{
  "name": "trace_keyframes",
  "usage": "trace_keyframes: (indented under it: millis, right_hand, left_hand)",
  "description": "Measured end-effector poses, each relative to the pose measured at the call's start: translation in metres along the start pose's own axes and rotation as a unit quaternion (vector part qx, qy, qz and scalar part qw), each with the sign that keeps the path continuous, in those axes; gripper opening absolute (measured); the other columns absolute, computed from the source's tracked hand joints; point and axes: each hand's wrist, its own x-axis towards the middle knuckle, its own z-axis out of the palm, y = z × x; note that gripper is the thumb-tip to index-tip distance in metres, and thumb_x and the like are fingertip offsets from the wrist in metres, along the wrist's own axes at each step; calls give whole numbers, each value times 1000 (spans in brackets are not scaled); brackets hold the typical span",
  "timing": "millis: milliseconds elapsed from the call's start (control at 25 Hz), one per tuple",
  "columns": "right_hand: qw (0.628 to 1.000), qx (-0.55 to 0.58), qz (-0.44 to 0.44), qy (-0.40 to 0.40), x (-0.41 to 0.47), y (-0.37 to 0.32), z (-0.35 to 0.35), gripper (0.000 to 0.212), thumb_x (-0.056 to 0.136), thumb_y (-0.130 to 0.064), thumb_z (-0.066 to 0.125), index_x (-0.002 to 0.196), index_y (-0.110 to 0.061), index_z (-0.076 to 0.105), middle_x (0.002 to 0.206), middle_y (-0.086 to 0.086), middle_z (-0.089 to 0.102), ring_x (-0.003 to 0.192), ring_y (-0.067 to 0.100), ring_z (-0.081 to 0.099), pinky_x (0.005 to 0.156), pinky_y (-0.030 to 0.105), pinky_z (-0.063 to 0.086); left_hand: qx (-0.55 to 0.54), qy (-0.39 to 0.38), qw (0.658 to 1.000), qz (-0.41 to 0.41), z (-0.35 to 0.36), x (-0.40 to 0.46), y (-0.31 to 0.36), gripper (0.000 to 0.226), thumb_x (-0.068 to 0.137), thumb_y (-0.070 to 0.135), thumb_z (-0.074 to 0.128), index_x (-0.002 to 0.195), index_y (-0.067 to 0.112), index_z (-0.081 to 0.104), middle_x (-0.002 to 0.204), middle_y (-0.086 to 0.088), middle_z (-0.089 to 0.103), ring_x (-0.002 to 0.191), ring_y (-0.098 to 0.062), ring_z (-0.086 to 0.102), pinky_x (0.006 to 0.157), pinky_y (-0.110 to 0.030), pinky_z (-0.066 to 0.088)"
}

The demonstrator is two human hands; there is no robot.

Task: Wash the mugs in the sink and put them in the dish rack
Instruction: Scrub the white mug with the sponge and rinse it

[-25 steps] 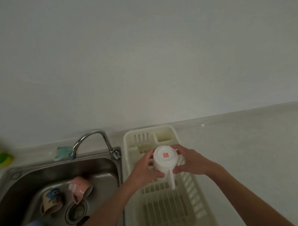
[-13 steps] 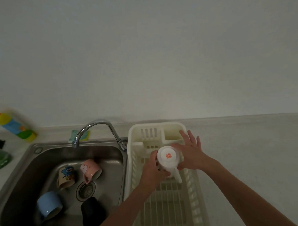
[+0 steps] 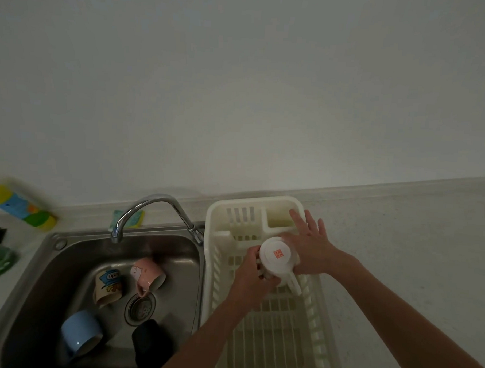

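Steel sink [image 3: 51, 261] holds black mug [image 3: 148, 339], blue mug [image 3: 80, 334], cartoon mug [image 3: 107, 288], pink mug [image 3: 147, 274] on sides round drain. White mug [image 3: 278, 259] upside down over rack [image 3: 212, 266]; left hand [image 3: 252, 284] curled round it, right hand [image 3: 309, 246] flat against side, fingers spread. Faucet [image 3: 151, 207], sponge [image 3: 128, 219] behind.

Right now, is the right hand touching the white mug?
Touching. The head view shows the right hand, fingers straight, pressed against the side of the upside-down white mug, with no gap between them.
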Motion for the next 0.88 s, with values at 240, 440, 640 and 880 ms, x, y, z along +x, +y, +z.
trace_keyframes:
  millis: [240, 440, 640, 880]
  right_hand:
    - [997, 75, -12, -15, -6, 4, -7, 96, 74, -46, 79, 151, -35, 23, 161, 6, -26, 145, 38, -28, 120, 56, -8]
    - [995, 103, -7, 17, -5, 5, -1, 100, 68, -51, 82, 148, -30, 26, 163, 5, -17, 148, 35, -21, 121, 55, -5]
    - [996, 82, -5, 20, -3, 7, 5, 101, 68, -54, 81, 149, -33, 25, 164, 4, -14, 149, 35, -17, 120, 58, -7]
    - [999, 37, 29, 12, -11, -4, 2, 101, 74, -54, 76, 154, -35, 17, 162, 8, -23, 146, 37, -26, 113, 64, -14]
  left_hand:
    - [18, -1, 1000, -1, -2, 4, -5, 71, 67, 24, 85, 121, 41, 42, 122, 21, 56, 114, -7, 58, 88, -40, 58]
    - [48, 13, 999, -2, -1, 3, -3, 73, 68, 27, 86, 125, 39, 43, 118, 22, 58, 110, -8, 59, 88, -37, 57]
    - [83, 34, 996, -5, 3, 1, 2, 77, 69, 28, 86, 132, 35, 42, 121, 17, 59, 111, -10, 59, 89, -36, 55]
    - [144, 3, 989, 17, -4, -2, 14, 75, 79, 23, 80, 141, 25, 37, 132, 6, 56, 116, -15, 56, 87, -28, 48]
